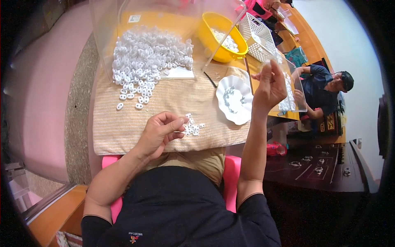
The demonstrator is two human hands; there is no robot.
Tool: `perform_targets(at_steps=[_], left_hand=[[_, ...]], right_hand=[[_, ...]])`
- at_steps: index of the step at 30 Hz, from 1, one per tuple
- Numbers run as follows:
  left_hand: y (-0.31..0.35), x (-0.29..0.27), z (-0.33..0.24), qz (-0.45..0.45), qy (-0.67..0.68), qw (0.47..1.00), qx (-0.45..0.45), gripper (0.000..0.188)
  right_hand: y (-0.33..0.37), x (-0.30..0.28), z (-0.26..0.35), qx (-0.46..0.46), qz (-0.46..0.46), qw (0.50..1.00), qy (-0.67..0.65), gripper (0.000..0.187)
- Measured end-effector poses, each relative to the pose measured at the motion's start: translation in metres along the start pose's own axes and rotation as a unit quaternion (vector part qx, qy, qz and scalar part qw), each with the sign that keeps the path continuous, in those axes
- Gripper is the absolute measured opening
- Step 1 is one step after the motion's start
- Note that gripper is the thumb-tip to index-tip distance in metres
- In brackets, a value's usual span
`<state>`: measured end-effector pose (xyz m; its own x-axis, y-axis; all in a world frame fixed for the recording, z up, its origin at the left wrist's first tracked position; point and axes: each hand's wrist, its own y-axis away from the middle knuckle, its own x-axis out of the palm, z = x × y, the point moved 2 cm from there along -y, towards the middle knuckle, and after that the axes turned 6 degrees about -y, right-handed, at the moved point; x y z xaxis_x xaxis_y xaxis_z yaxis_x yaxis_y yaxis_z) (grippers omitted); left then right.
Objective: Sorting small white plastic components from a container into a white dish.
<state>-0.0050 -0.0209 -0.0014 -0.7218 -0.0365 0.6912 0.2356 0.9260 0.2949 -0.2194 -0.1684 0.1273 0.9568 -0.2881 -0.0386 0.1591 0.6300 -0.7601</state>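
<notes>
- Person's torso [177, 201]: dark short-sleeved shirt, seated on a pink chair [231, 177], parts of which show at both sides.
- Left hand [164, 129]: above the near part of the cloth-covered tabletop [115, 133], fingers curled, thumb and forefinger brought close together. Whether a piece is pinched between them cannot be told.
- Small cluster [191, 127]: white two-holed pieces lying loosely on the cloth, just right of the left fingertips.
- Right hand [269, 84]: raised, well apart from the left, thumb and fingers bunched toward their tips. Anything held there is too indistinct to tell.
- Scalloped white dish [240, 117]: on the cloth, left of the right forearm, containing small grey bits [227, 99].
- Thin dark stick [210, 80]: on the cloth, beside the dish's upper left edge.
- Large heap [148, 61]: white two-holed pieces, mostly within a clear plastic box [105, 45], some strewn past its near side onto the cloth.
- Yellow basin [207, 33]: right of the box, tilted in view, holding white pieces.
- White perforated basket [261, 49]: just beyond the basin, to its right.
- Clear bin [303, 101]: right of the raised hand, with white pieces inside.
- Co-worker [323, 86]: dark shirt and cap, at the bin's far side.
</notes>
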Motion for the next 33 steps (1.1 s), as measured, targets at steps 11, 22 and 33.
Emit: perform_targets(at_steps=[11, 22, 33], left_hand=[[0.024, 0.033, 0.004, 0.141, -0.225, 0.960, 0.082, 0.005], [0.100, 0.079, 0.009, 0.564, -0.317, 0.756, 0.099, 0.024], [0.105, 0.083, 0.015, 0.535, -0.428, 0.713, 0.146, 0.040]], right_hand=[[-0.043, 0.009, -0.103, 0.046, 0.157, 0.965, 0.204, 0.035], [0.030, -0.021, -0.050, 0.208, 0.254, 0.941, 0.083, 0.024], [0.104, -0.015, 0.015, 0.226, 0.501, 0.829, 0.099, 0.020]])
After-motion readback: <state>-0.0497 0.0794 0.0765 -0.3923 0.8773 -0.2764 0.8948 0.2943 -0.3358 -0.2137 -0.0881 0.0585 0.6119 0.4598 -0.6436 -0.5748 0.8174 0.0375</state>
